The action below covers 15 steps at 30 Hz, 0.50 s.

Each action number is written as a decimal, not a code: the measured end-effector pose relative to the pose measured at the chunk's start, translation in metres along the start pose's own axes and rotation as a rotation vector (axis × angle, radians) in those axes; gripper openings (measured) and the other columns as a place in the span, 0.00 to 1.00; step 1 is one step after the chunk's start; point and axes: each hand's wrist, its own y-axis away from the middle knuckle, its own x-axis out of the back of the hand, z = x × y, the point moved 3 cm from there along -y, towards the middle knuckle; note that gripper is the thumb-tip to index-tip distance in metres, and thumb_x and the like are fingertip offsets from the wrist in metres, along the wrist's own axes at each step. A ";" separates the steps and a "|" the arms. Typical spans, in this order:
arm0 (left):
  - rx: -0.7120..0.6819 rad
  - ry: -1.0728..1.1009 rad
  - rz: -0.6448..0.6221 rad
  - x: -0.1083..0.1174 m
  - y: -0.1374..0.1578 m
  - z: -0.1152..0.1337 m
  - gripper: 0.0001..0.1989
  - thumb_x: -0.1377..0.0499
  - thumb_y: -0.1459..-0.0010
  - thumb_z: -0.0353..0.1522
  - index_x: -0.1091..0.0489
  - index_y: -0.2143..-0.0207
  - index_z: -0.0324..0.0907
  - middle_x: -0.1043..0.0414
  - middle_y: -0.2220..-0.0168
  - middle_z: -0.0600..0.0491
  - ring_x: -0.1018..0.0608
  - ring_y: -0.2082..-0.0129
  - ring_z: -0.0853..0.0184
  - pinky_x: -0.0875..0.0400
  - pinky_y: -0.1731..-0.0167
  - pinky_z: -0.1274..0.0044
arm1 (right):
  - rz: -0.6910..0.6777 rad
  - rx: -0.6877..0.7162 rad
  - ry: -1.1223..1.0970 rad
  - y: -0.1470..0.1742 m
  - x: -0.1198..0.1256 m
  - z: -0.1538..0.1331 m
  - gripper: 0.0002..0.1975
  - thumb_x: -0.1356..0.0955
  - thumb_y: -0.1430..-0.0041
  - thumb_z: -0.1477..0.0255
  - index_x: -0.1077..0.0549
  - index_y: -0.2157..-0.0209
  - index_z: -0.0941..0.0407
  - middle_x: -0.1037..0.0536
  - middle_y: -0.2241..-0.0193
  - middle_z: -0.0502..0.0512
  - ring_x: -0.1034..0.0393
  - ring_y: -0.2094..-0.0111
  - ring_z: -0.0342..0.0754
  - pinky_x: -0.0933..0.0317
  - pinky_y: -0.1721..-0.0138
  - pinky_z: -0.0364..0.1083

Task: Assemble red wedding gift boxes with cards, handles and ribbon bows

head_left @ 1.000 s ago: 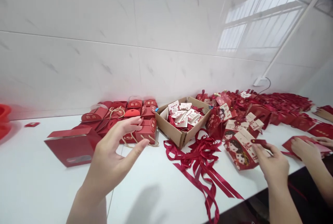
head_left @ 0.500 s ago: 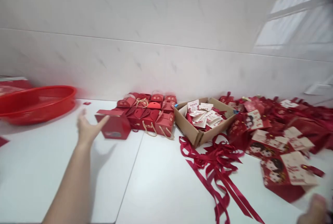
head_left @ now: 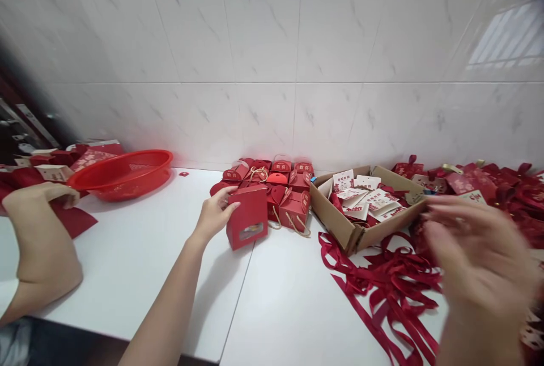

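Note:
My left hand [head_left: 216, 216] grips a red gift box [head_left: 250, 220] by its left side; the box stands tilted, with a small clear window low on its front. Behind it sit rows of small red boxes [head_left: 295, 210] with rope handles. My right hand [head_left: 484, 252], smeared by motion, is raised at the right with its fingers apart and nothing seen in it. Beside it lie dark red ribbons [head_left: 382, 281] in a loose heap, and a cardboard box [head_left: 374, 237] holding white printed cards [head_left: 356, 199].
A red plastic basket [head_left: 123, 184] stands at the left. Another person's arm [head_left: 45, 247] rests on the white table [head_left: 140, 275] there, near more red boxes [head_left: 59, 165]. Many finished-looking red packages [head_left: 484, 176] pile up at the right. A tiled wall [head_left: 259, 105] closes the back.
My left hand, open before, has closed on the red box, which now stands taller and tilted. My right hand has risen into view. The view has swung left, showing another person's arm.

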 end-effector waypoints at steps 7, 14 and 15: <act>-0.066 0.399 -0.103 -0.016 0.006 0.104 0.21 0.37 0.50 0.38 0.38 0.55 0.44 0.26 0.60 0.49 0.21 0.68 0.62 0.24 0.78 0.76 | -0.613 -0.093 -0.009 -0.005 -0.114 0.020 0.09 0.33 0.44 0.62 0.28 0.64 0.52 0.32 0.51 0.58 0.39 0.46 0.55 0.41 0.49 0.54; -0.051 0.595 0.032 -0.036 0.011 0.115 0.18 0.35 0.52 0.35 0.36 0.61 0.42 0.26 0.60 0.49 0.21 0.74 0.67 0.23 0.78 0.77 | -0.891 -0.369 -0.407 -0.002 -0.125 0.032 0.17 0.42 0.36 0.61 0.36 0.48 0.49 0.30 0.50 0.54 0.34 0.51 0.48 0.36 0.52 0.48; -0.050 0.601 0.016 -0.040 0.010 0.113 0.18 0.35 0.52 0.35 0.35 0.60 0.41 0.25 0.61 0.49 0.21 0.73 0.67 0.23 0.77 0.77 | -0.901 -0.383 -0.427 -0.003 -0.124 0.033 0.17 0.41 0.36 0.61 0.35 0.48 0.49 0.30 0.50 0.54 0.33 0.51 0.48 0.36 0.53 0.47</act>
